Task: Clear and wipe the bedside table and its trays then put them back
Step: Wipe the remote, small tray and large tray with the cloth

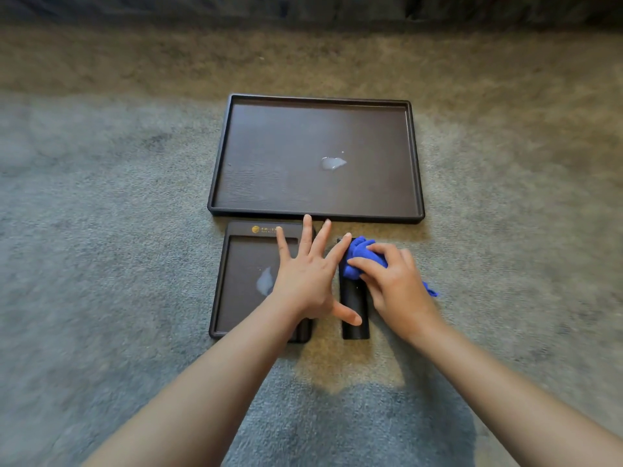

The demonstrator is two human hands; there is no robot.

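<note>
A large dark brown tray (236, 156) lies on the carpet with a small wet patch right of its middle. In front of it sits a smaller dark tray (241, 264) with a gold logo on its far rim and a pale smear inside. My left hand (306, 278) hovers over its right side, fingers spread, holding nothing. To the right lies a narrow black oblong piece (354, 315). My right hand (394, 284) presses a bunched blue cloth (360, 256) onto the far end of that piece.
Everything rests on grey-beige carpet (118, 247). A dark band of furniture or fabric (303, 8) runs along the far edge of the view.
</note>
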